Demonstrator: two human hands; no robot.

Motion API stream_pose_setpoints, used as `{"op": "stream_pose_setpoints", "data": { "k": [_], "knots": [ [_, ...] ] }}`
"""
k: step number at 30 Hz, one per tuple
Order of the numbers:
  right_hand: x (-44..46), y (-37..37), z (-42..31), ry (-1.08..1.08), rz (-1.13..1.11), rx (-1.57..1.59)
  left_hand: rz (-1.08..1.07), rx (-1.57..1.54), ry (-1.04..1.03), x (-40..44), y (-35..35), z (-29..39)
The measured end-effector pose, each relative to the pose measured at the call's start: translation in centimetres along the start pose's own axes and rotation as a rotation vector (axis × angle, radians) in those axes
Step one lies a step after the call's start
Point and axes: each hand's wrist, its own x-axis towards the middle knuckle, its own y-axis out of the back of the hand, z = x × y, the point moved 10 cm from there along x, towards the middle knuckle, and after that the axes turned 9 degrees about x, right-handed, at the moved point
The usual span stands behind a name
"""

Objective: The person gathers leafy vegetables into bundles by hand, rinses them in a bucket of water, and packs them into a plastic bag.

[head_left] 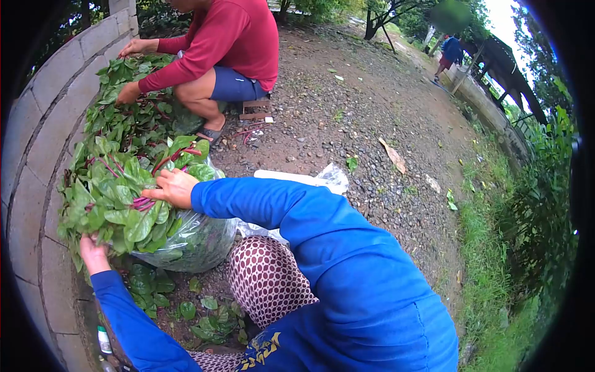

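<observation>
Gravelly ground spreads wide from the middle toward the right, bounded by grass along the right and a curved block wall along the left. Close to that wall, a heap of leafy greens with reddish stems lies over a clear plastic bag bulging with more leaves. Its left edge comes near the blocks, leaving only a narrow strip, while the bag's right side sits just beside a knee in patterned cloth.

The right hand reaches across from the right, thumb and bent fingers against the stems on top; I cannot tell how firmly they close. The left hand is at the near left edge of the greens, its fingers partly hidden under leaves, so its grip cannot be told.

Beyond the heap, a co-worker in a red shirt sits on a low stool, both hands among further greens by the wall. Loose leaves lie on the near ground, and a small bottle stands by the wall's near end.
</observation>
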Motion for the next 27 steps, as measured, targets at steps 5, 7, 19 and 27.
{"op": "stream_pose_setpoints", "data": {
  "k": [5, 7, 19, 27],
  "knots": [
    [-1.7, 0.4, -1.5, 0.055, -0.288, 0.187, -0.114, 0.024, -0.052, -0.3, -1.1, 0.1],
    [-2.0, -0.3, -0.8, 0.001, -0.429, 0.282, -0.155, 0.113, -0.13, -0.8, -1.8, 0.8],
    [-6.7, -7.2, 5.9, -0.225, -1.248, 0.974, -0.04, 0.046, -0.21, -13.5, -11.5, 2.3],
    [-4.6, -4.3, -0.5, -0.318, -1.423, 0.924, 0.094, 0.384, -0.312, -15.1, -12.0, 4.1]
  ]
}}
